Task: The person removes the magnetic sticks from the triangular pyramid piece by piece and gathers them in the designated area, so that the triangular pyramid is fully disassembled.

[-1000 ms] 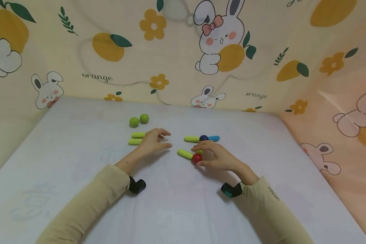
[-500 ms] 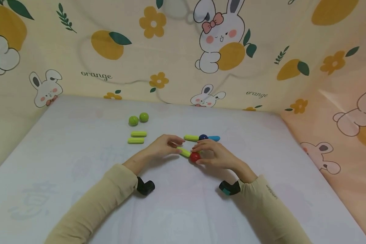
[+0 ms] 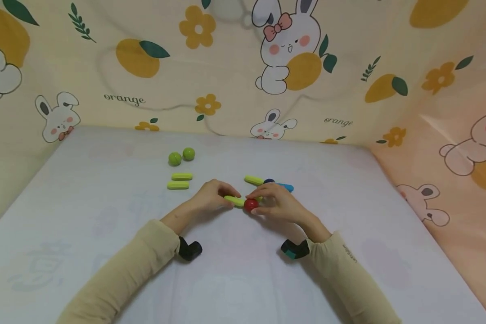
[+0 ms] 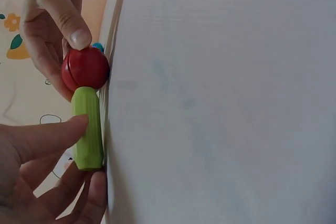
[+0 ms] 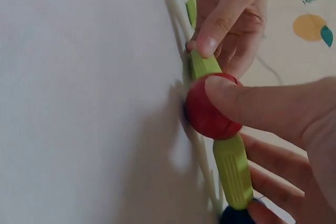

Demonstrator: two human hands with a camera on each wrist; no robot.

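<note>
A red ball [image 3: 250,205] joins two yellow-green sticks. My left hand [image 3: 214,195] pinches the left stick [image 4: 88,129], thumb on its near side and fingers behind. With its thumb on the ball, my right hand [image 3: 281,204] grips the red ball; its fingers lie behind the second stick [image 5: 233,174]. In the head view that second stick is mostly hidden by the right hand. Just behind the hands lies another joined piece: a dark blue ball [image 3: 269,181] between a yellow-green stick [image 3: 254,180] and a blue stick [image 3: 285,187], partly covered by the right fingers.
Two loose yellow-green sticks [image 3: 180,180] lie side by side left of the left hand. Behind them are two green balls [image 3: 182,156]. The white tabletop [image 3: 235,279] meets a cloth backdrop [image 3: 227,67] printed with rabbits and oranges.
My left hand has moved right and taken hold of the left stick. The right hand and red ball have shifted slightly left. The blue-ball piece has turned a little.
</note>
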